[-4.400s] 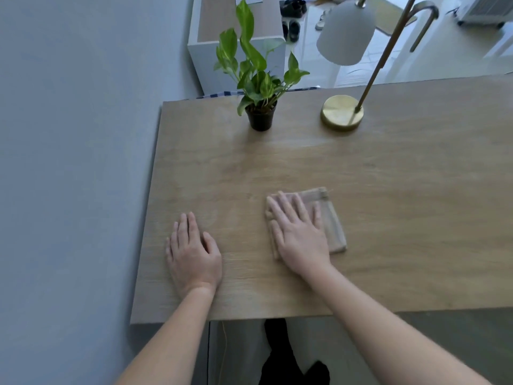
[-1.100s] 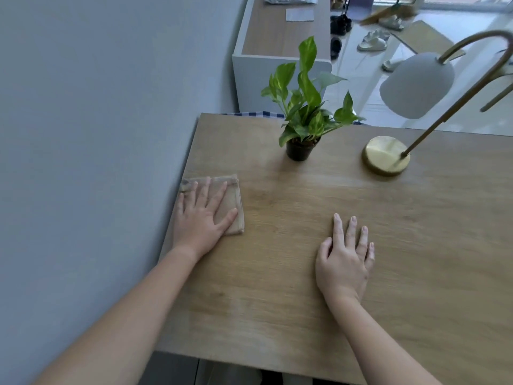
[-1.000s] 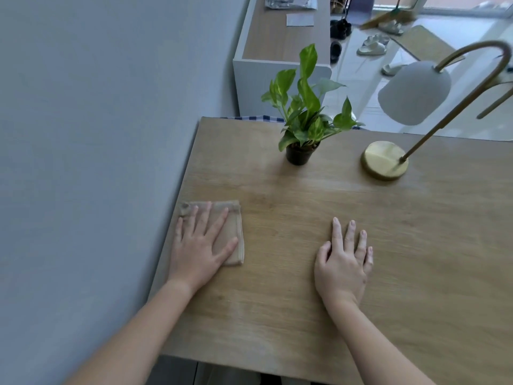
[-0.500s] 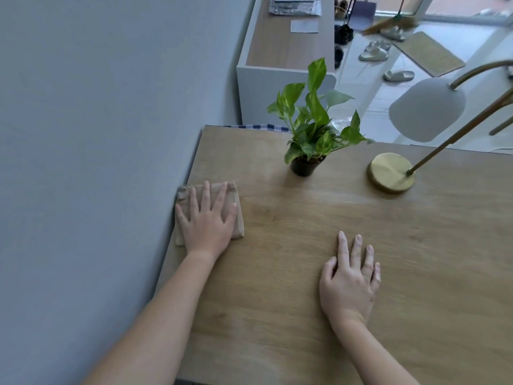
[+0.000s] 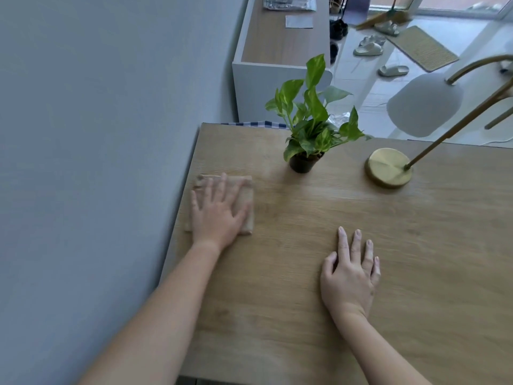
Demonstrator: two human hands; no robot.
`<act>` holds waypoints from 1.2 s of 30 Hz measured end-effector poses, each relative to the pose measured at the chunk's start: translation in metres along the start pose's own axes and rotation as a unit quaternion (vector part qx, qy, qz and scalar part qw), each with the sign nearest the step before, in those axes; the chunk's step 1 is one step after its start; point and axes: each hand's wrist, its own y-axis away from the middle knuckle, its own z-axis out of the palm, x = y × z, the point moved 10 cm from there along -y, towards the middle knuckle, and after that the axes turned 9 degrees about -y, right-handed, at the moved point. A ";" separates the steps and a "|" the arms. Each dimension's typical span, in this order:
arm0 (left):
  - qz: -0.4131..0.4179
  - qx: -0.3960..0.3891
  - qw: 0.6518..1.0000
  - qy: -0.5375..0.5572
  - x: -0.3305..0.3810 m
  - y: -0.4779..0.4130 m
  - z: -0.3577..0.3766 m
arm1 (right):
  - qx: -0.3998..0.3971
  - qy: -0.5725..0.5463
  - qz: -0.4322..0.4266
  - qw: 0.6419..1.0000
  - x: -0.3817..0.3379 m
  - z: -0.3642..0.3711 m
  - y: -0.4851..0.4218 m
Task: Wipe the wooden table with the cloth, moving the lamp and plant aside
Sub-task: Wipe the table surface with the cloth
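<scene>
Two bare hands lie flat on the wooden table (image 5: 277, 315), both nearer the person than the plant (image 5: 311, 115). The left hand (image 5: 218, 215), down and to the left of the plant, presses a folded tan cloth (image 5: 248, 194) onto the tabletop with its fingers straight and slightly spread. The cloth lies at the table's left edge, beside the grey wall (image 5: 97, 134), and shows past the fingertips and along the thumb side. That hand is smeared by blur, so I cannot tell whether the thumb tip rests on cloth or on wood. The right hand (image 5: 349, 276) lies palm down on bare wood, below and a little right of the plant and well apart from the cloth. Its fingers are straight and close together, the thumb is held out to the side, and it holds nothing. The plant, leafy and green in a small dark pot (image 5: 302, 163), stands upright near the table's far edge, apart from the cloth. Right of the plant stands the lamp (image 5: 444, 137): its round brass base (image 5: 388, 168) sits on the table, its thin stem (image 5: 472, 115) slants up to the right, and its pale dome shade (image 5: 424, 104) hangs up and right of the plant. Behind the plant, off the table, a white cabinet (image 5: 280, 43) with a wooden top runs along the wall. Right of it, pale sandals (image 5: 367, 48) and a woven mat (image 5: 424, 47) lie on the floor.
</scene>
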 end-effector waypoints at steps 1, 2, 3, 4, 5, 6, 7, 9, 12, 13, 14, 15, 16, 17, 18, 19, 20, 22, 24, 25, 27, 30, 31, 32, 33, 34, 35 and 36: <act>-0.026 -0.002 1.000 0.001 -0.022 -0.004 -0.001 | -0.001 -0.002 0.000 1.000 0.000 0.000 0.000; -0.039 -0.003 0.999 0.002 -0.036 -0.006 -0.002 | -0.001 -0.003 -0.001 1.000 0.000 0.000 0.000; -0.043 -0.002 0.999 0.002 -0.044 -0.005 -0.002 | 0.000 -0.004 -0.001 1.000 0.000 -0.001 0.000; -0.042 -0.002 0.999 0.003 -0.045 -0.002 0.000 | 0.002 -0.005 0.000 1.000 0.000 -0.001 -0.001; -0.043 0.000 0.999 0.006 -0.044 0.004 0.002 | 0.002 -0.006 0.002 1.000 0.000 -0.002 0.000; -0.045 0.004 0.999 0.011 -0.043 0.012 0.004 | 0.000 -0.008 0.004 1.000 -0.001 -0.002 0.001; -0.048 0.010 0.999 0.013 -0.042 0.023 0.005 | -0.001 -0.009 0.005 1.000 -0.001 -0.003 0.002; -0.051 0.018 0.998 0.008 -0.044 0.052 0.009 | -0.004 -0.009 0.006 1.000 -0.002 -0.004 0.003; -0.048 0.021 0.999 -0.005 -0.051 0.112 0.020 | -0.013 -0.007 0.010 1.000 0.000 -0.005 0.003; -0.048 0.024 0.999 -0.006 -0.052 0.134 0.024 | -0.014 -0.006 0.010 1.000 0.000 -0.005 0.002; -0.049 0.027 0.998 -0.007 -0.055 0.157 0.028 | -0.017 -0.009 0.010 1.000 -0.001 -0.005 0.003; -0.053 0.028 0.998 -0.011 -0.057 0.178 0.031 | -0.020 -0.012 0.010 1.000 -0.001 -0.005 0.004; -0.059 0.027 0.998 -0.015 -0.060 0.199 0.036 | -0.022 -0.014 0.010 1.000 -0.002 -0.006 0.004; -0.066 0.027 0.997 -0.021 -0.063 0.219 0.041 | -0.022 -0.014 0.009 1.000 -0.003 -0.006 0.005; -0.071 0.026 0.997 -0.026 -0.064 0.239 0.046 | -0.023 -0.015 0.007 1.000 -0.003 -0.007 0.005; -0.073 0.024 0.997 -0.031 -0.065 0.259 0.050 | -0.024 -0.016 0.006 1.000 -0.003 -0.007 0.006; -0.073 0.019 0.997 -0.034 -0.064 0.277 0.054 | -0.025 -0.018 0.005 1.000 -0.002 -0.008 0.006; -0.072 0.007 0.997 -0.034 -0.061 0.305 0.062 | -0.027 -0.021 0.000 0.999 -0.003 -0.008 0.007; -0.078 -0.003 0.996 -0.029 -0.060 0.317 0.065 | -0.025 -0.027 -0.002 0.999 -0.003 -0.006 0.008; -0.079 -0.006 0.996 -0.030 -0.061 0.316 0.064 | -0.023 -0.030 -0.002 0.999 -0.003 -0.006 0.007; -0.070 -0.013 0.997 -0.037 -0.066 0.302 0.059 | -0.029 -0.029 -0.002 0.999 -0.005 -0.006 0.008; -0.064 -0.027 0.998 -0.006 -0.077 0.251 0.047 | -0.036 -0.026 0.000 0.999 -0.004 -0.005 0.009; -0.066 -0.024 0.998 0.004 -0.078 0.231 0.043 | -0.036 -0.025 0.000 0.999 -0.004 -0.006 0.009; -0.071 -0.024 0.997 0.007 -0.078 0.216 0.041 | -0.037 -0.023 -0.002 0.999 -0.005 -0.006 0.009; -0.078 -0.025 0.997 0.003 -0.077 0.207 0.042 | -0.037 -0.023 -0.003 0.999 -0.005 -0.006 0.010; -0.088 -0.023 0.996 0.000 -0.074 0.205 0.043 | -0.038 -0.022 -0.004 0.999 -0.005 -0.006 0.010; -0.096 -0.018 0.995 -0.008 -0.068 0.211 0.044 | -0.040 -0.021 -0.006 0.999 -0.004 -0.006 0.010; -0.098 -0.013 0.995 -0.015 -0.058 0.225 0.045 | -0.043 -0.018 -0.006 0.999 -0.003 -0.005 0.011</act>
